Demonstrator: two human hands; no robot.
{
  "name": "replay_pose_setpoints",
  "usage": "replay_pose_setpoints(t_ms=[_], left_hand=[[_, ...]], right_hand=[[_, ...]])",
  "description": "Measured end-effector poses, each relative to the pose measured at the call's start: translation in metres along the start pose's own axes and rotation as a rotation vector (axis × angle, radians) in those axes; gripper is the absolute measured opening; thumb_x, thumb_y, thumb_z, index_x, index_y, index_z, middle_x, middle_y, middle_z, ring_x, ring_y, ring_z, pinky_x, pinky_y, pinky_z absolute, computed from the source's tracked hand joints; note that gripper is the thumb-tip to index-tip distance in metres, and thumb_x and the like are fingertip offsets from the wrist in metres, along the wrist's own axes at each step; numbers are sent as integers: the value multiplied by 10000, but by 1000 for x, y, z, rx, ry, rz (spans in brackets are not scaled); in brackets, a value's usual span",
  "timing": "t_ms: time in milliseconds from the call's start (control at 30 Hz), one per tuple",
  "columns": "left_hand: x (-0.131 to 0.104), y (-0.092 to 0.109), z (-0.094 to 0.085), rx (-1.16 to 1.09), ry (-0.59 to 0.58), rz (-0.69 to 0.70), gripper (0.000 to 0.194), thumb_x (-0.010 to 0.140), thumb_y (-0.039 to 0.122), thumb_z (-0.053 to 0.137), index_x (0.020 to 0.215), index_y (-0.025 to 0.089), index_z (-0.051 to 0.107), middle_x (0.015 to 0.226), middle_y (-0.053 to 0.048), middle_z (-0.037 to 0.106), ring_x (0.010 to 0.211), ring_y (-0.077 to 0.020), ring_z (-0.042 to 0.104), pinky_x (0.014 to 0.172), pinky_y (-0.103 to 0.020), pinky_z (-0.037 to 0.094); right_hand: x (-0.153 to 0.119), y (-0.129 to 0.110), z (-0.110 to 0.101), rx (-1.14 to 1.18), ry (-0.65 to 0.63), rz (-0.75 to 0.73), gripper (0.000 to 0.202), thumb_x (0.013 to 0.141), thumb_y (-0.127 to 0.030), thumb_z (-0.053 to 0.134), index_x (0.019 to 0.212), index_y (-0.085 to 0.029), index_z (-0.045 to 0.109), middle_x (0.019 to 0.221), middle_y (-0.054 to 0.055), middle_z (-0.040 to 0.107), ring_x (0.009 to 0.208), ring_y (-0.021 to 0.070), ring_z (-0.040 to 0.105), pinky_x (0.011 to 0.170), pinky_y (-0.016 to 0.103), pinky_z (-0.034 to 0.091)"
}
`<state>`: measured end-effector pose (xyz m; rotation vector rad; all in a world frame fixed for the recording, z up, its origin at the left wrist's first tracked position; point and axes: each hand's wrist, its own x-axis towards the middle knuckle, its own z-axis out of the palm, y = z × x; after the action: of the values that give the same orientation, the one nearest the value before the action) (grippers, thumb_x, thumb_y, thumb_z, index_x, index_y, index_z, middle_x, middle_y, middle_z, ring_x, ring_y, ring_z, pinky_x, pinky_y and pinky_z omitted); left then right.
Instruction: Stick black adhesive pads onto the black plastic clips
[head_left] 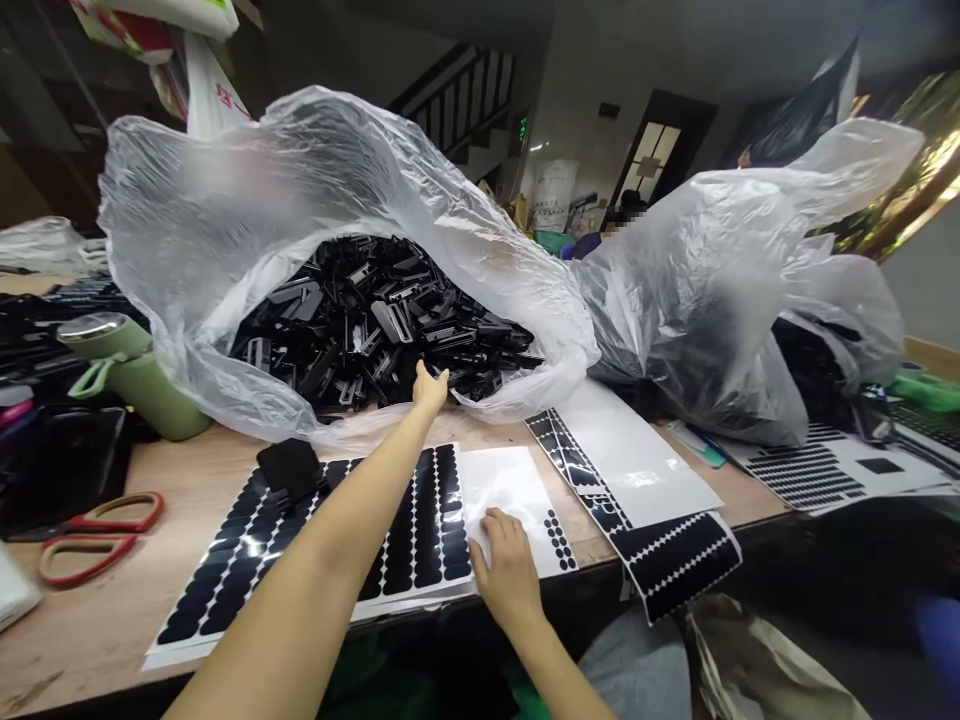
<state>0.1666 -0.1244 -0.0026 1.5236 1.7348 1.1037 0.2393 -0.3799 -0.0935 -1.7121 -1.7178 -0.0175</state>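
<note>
Two bare hands were at work over the wooden table [97, 620]. The left hand [430, 388] was stretched far forward to the mouth of a big clear plastic bag [225, 230] that lay toward the far edge, its fingers reaching among the heap of black plastic parts [375, 320] spilling from the opening; whether its grip was pinching a part or only touching the pile could not be told, since the fingers were turned away and partly hidden. The right hand [508, 570] lay flat near the front edge, fingers spread and pressed down on a white sheet [510, 480] that carried a few black dots at its right side. Just to the left of that sheet, under the left forearm, lay a larger sheet of black oval stickers [247, 560], with a small black part [289, 470] resting on its far end. A second clear bag [712, 290], also holding dark parts, sat to the right along the far edge. Between the two bags and the front edge lay another white sheet with black sticker strips [637, 500], its end hanging over the front edge. Toward the left edge stood a green bottle [131, 365], and nearer the front left corner lay red-handled scissors [90, 535].
</note>
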Motion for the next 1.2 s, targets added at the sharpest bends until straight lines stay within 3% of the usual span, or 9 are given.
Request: replay_pose_setpoints(t_ms=[100,200,333,467,567,767,1000,1100,1200], left_hand=[[10,6,4,-84,-1,-17,427,674,174,624,1078,47,571,1099,-203,591,1058,-276,535,901,-346,379],[-6,1,-16,-148,13,12,331,697,146,571,1017,74,616,1017,-142,638,956,-219,589,852,-311,425],[-70,-36,-73,-411,-40,60,345,692,219,591,1015,100,615,988,-95,647,877,-190,617,798,-314,482],[-155,-88,-118,-692,-308,-286,338,586,234,710,891,105,640,864,-84,665,758,-212,650,742,-378,522],[-190,-112,-124,-729,-321,-419,337,563,246,738,862,123,640,791,-49,666,723,-197,659,758,-365,524],[-193,-122,-118,-705,-334,-386,394,580,294,735,914,119,619,703,-29,671,707,-187,659,747,-341,527],[-193,-128,-116,-759,-389,-360,418,571,301,739,931,127,617,732,-36,686,726,-187,654,768,-334,513],[-196,-131,-117,-716,-345,-336,425,594,335,714,955,133,616,760,-48,679,748,-206,651,771,-361,510],[-198,-135,-129,-428,-213,-189,367,669,371,636,963,152,631,929,-96,640,855,-250,626,789,-414,496]], right_hand=[[0,1,-5,32,-24,-10,157,825,-229,443,941,-186,539,1035,120,585,953,246,530,832,434,439],[0,6,-13,136,-84,-1,152,826,-230,451,926,-192,559,1049,103,583,962,232,526,850,416,427],[30,12,-14,318,-107,192,187,847,-273,414,905,-165,555,918,83,613,860,180,566,769,316,460],[99,6,9,196,-271,324,223,855,-288,394,909,-154,564,930,69,628,845,147,582,761,257,436],[138,-7,34,116,-351,369,210,737,-268,583,870,-106,597,924,136,635,887,208,588,756,281,427],[145,-25,54,-51,-396,483,341,703,-252,626,967,-39,590,1040,245,582,969,280,569,779,322,423],[143,-19,58,-85,-429,540,336,678,-296,641,923,-67,614,994,213,614,920,284,590,768,324,431],[144,-14,60,-60,-407,552,378,633,-297,669,932,-74,606,1054,219,588,956,291,571,772,324,424],[145,-6,62,-3,-367,576,442,577,-324,698,929,-76,596,1061,217,580,970,306,555,756,334,421]])
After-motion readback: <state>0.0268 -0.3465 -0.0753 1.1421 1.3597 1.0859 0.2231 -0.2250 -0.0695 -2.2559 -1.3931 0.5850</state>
